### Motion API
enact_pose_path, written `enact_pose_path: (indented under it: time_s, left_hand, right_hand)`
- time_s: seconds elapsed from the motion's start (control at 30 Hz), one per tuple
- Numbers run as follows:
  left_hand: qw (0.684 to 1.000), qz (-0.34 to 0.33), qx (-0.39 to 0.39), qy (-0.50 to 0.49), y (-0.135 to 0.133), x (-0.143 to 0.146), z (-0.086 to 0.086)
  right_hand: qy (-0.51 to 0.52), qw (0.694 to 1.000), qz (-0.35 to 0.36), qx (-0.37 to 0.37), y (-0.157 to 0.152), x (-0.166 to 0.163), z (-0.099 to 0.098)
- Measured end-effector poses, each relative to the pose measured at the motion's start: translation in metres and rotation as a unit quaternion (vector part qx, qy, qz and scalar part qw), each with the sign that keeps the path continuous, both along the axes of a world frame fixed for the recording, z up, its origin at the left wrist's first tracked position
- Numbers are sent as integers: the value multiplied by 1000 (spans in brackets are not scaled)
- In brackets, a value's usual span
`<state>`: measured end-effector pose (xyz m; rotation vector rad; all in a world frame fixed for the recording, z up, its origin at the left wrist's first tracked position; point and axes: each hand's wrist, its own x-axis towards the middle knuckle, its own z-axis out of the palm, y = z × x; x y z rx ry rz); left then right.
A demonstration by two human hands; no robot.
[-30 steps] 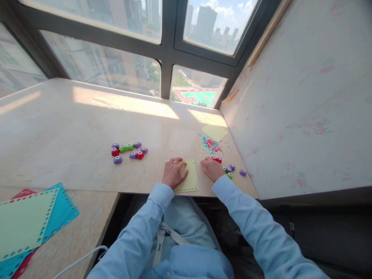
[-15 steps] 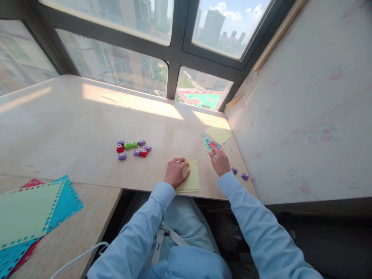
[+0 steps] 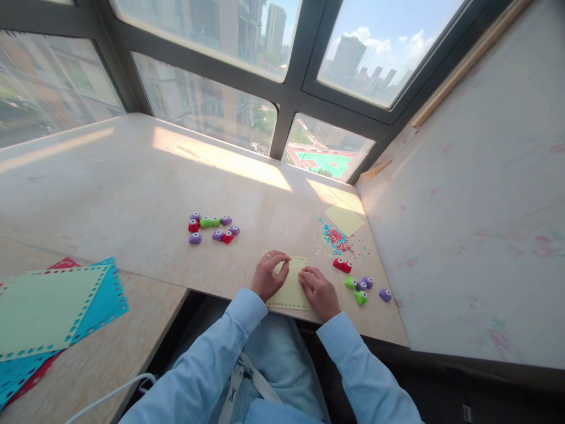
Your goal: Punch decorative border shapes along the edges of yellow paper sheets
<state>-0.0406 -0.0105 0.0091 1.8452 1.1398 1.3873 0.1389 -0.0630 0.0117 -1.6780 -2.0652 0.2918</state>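
A pale yellow sheet of paper [image 3: 291, 294], with small punched holes along its edges, lies at the front of the ledge under both hands. My left hand [image 3: 269, 277] rests over its left side, the thumb and forefinger curled into a pinch near the top edge. At the right edge, my right hand [image 3: 319, 292] has its fingers pressed together over the paper. Whatever either pinch holds is too small to make out. Right of the paper are two red craft punches [image 3: 342, 265], with green punches [image 3: 361, 297] and purple punches [image 3: 385, 295] beyond.
Tiny blue and red paper cutouts [image 3: 336, 238] are scattered beside another yellow sheet [image 3: 348, 221]. Several more punches [image 3: 210, 222] stand to the left. Punched green, blue and red sheets [image 3: 48, 306] overlap at far left. A wall [image 3: 477, 235] bounds the right side.
My right hand has moved from the scattered cutouts to the paper's right edge, uncovering the red and green punches. My left thumb and forefinger have drawn into a pinch. The view has shifted.
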Motion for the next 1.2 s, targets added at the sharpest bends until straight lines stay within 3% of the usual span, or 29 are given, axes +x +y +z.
enact_pose_path:
  time_s: [0.2,0.37,0.57,0.93,1.07,1.2]
  left_hand:
    - [996,80,-45,-18,18,-36,21]
    - [978,68,-72,181,29,-69,8]
    - [954,59,-45,291,22,-66,-2]
    - [947,73,-86,299,29,-53,1]
    - [958,90,-84,260,28,-51,-1]
    - [975,66,-82,194,29,-54,-3]
  right_hand:
    - [12,998,0,57,-1,2,-10]
    - [16,994,7,108,-2,4,-19]
    - [40,992,9,116,-3,6,-20]
    - [78,991,1,113,-2,6,-22]
    - [84,990,-2,111,-3,6,-22]
    - [84,990,-1,110,-2,6,-22]
